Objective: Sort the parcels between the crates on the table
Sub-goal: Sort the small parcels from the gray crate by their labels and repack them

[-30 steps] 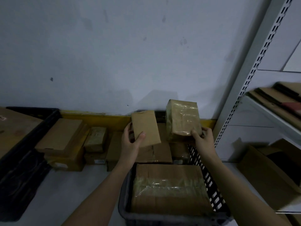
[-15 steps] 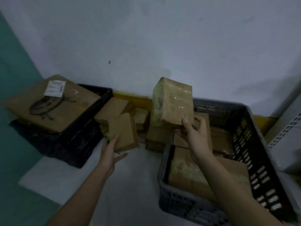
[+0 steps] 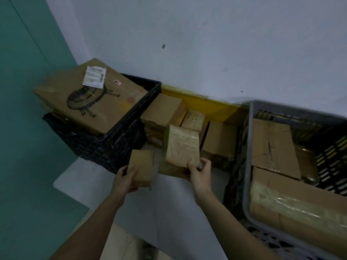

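Note:
My left hand (image 3: 124,178) grips a small plain brown parcel (image 3: 142,167) low over the white table, just in front of the black crate (image 3: 120,136). My right hand (image 3: 200,170) holds a tape-wrapped parcel (image 3: 182,147) by its lower edge, above the heap of loose parcels (image 3: 217,139) between the two crates. The black crate on the left carries a large printed carton (image 3: 90,98). On the right, the grey crate (image 3: 249,147) holds several brown parcels (image 3: 272,145).
White table surface (image 3: 169,203) lies under my arms, its left edge near a teal wall (image 3: 28,72). A yellow strip (image 3: 206,106) runs along the white back wall behind the parcels. A cardboard piece (image 3: 120,244) shows below the table's front edge.
Both hands have lowered and moved left with their parcels, from over the grey crate toward the gap between the crates. The view has swung left and down.

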Available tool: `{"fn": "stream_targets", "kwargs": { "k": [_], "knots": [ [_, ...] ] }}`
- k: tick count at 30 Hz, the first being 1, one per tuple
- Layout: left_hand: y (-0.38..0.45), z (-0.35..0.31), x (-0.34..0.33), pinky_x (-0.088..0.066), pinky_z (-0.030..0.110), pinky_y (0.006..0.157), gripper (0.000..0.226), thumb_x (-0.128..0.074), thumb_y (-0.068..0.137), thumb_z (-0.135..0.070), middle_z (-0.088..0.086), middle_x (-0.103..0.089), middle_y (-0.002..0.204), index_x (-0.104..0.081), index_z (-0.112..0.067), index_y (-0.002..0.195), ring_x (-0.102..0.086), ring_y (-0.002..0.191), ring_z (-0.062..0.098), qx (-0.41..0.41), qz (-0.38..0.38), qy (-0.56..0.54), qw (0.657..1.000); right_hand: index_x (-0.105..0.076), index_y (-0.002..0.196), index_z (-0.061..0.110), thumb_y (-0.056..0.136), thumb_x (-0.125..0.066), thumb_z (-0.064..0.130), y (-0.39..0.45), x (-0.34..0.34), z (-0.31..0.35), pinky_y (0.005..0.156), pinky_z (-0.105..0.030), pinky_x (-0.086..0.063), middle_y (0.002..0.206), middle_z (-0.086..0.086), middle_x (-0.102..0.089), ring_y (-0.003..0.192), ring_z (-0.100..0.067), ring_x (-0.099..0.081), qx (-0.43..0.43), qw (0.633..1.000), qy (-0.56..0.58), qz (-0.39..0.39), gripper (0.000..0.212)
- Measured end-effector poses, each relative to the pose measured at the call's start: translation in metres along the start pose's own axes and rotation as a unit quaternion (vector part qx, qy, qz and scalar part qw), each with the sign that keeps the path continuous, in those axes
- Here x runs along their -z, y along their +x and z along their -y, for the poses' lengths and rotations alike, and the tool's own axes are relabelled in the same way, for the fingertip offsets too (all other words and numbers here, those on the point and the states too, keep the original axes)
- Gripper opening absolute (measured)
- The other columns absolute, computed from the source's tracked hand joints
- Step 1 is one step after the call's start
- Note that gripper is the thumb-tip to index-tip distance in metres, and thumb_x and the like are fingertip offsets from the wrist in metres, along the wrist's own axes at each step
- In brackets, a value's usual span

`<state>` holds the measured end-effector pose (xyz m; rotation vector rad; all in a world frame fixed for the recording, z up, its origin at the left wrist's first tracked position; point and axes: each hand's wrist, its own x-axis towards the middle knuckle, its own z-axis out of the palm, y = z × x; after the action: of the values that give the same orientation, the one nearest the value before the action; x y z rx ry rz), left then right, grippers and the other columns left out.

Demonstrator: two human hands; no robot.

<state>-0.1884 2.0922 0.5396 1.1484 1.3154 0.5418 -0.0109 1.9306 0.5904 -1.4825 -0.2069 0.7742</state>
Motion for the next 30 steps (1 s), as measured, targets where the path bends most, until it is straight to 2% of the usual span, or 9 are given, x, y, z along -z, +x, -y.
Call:
{"fn": "stream_targets", "kwargs": {
  "k": [5, 8, 10, 12, 16, 19, 21, 26, 30],
  "knots": [
    [0.055, 0.015, 0.007, -0.056, 0.046, 0.087, 0.055, -0.06, 0.097, -0.034, 0.008, -0.05, 0.14, -0.043, -0.016, 0.146, -0.056, 0.113, 0.029, -0.009, 0.034, 0.071, 0.997, -0.038, 0.123, 0.029, 0.099, -0.057, 0.024, 0.013, -0.007, -0.05, 0.092, -0.049, -0.055, 0.116, -0.004, -0.059, 0.104, -0.025, -0.064, -0.048, 0.995, -0.059, -0.066, 0.03],
    [0.088, 0.011, 0.004, -0.051, 0.045, 0.094, 0.037, -0.055, 0.1, -0.016, 0.011, -0.056, 0.134, -0.052, -0.013, 0.137, -0.057, 0.109, 0.027, -0.052, 0.029, 0.127, 0.99, -0.039, 0.123, 0.024, 0.099, -0.057, 0.021, 0.022, -0.018, -0.061, 0.092, -0.05, -0.056, 0.112, -0.005, -0.059, 0.103, -0.027, -0.064, -0.06, 0.99, -0.084, -0.093, 0.03],
    [0.105, 0.007, 0.001, -0.049, 0.043, 0.095, 0.04, -0.053, 0.098, -0.007, 0.011, -0.055, 0.134, -0.052, -0.011, 0.137, -0.056, 0.113, 0.031, -0.096, 0.045, 0.201, 0.974, -0.038, 0.124, 0.02, 0.099, -0.056, 0.017, 0.029, -0.027, -0.066, 0.089, -0.05, -0.057, 0.112, -0.008, -0.06, 0.101, -0.029, -0.066, -0.067, 0.988, -0.098, -0.097, 0.031],
    [0.115, 0.006, -0.002, -0.046, 0.042, 0.098, 0.044, -0.055, 0.095, -0.004, 0.011, -0.05, 0.139, -0.051, -0.011, 0.139, -0.051, 0.121, 0.032, -0.179, 0.074, 0.3, 0.934, -0.035, 0.122, 0.019, 0.098, -0.056, 0.016, 0.034, -0.039, -0.069, 0.085, -0.051, -0.059, 0.114, -0.013, -0.059, 0.098, -0.032, -0.067, -0.083, 0.985, -0.126, -0.079, 0.032],
    [0.129, 0.017, -0.005, -0.039, 0.043, 0.107, 0.048, -0.062, 0.091, -0.016, 0.004, -0.044, 0.148, -0.054, -0.017, 0.138, -0.036, 0.135, 0.03, -0.353, 0.176, 0.475, 0.787, -0.035, 0.12, 0.019, 0.094, -0.065, 0.024, 0.036, -0.063, -0.071, 0.078, -0.045, -0.059, 0.103, -0.01, -0.061, 0.097, -0.038, -0.067, -0.128, 0.972, -0.195, -0.03, 0.04],
    [0.142, 0.018, -0.004, -0.037, 0.049, 0.109, 0.043, -0.06, 0.091, -0.015, 0.009, -0.049, 0.143, -0.058, -0.015, 0.134, -0.038, 0.133, 0.032, -0.405, 0.165, 0.511, 0.74, -0.035, 0.119, 0.02, 0.094, -0.065, 0.024, 0.043, -0.075, -0.071, 0.074, -0.038, -0.06, 0.103, -0.01, -0.062, 0.093, -0.034, -0.068, -0.126, 0.967, -0.219, -0.027, 0.039],
    [0.149, 0.016, -0.005, -0.036, 0.051, 0.11, 0.043, -0.059, 0.089, -0.004, 0.014, -0.053, 0.139, -0.059, -0.008, 0.132, -0.04, 0.132, 0.034, -0.418, 0.152, 0.513, 0.734, -0.035, 0.119, 0.021, 0.095, -0.064, 0.026, 0.049, -0.086, -0.072, 0.071, -0.034, -0.06, 0.105, -0.012, -0.063, 0.092, -0.031, -0.068, -0.132, 0.963, -0.233, -0.023, 0.037],
    [0.152, 0.004, -0.007, -0.031, 0.037, 0.113, 0.052, -0.043, 0.096, 0.001, 0.007, -0.033, 0.156, -0.041, -0.009, 0.147, -0.028, 0.144, 0.026, -0.373, 0.196, 0.493, 0.761, -0.033, 0.116, 0.021, 0.093, -0.064, 0.023, 0.06, -0.108, -0.079, 0.076, -0.053, -0.059, 0.097, -0.008, -0.061, 0.089, -0.037, -0.069, -0.144, 0.95, -0.27, -0.054, 0.038],
    [0.152, -0.004, -0.006, -0.034, 0.035, 0.111, 0.051, -0.047, 0.093, 0.0, 0.006, -0.038, 0.151, -0.045, -0.011, 0.143, -0.035, 0.139, 0.025, -0.365, 0.202, 0.472, 0.776, -0.032, 0.119, 0.02, 0.094, -0.064, 0.023, 0.065, -0.109, -0.076, 0.076, -0.048, -0.061, 0.102, -0.01, -0.062, 0.089, -0.034, -0.07, -0.163, 0.943, -0.288, -0.045, 0.04]
  ]
}}
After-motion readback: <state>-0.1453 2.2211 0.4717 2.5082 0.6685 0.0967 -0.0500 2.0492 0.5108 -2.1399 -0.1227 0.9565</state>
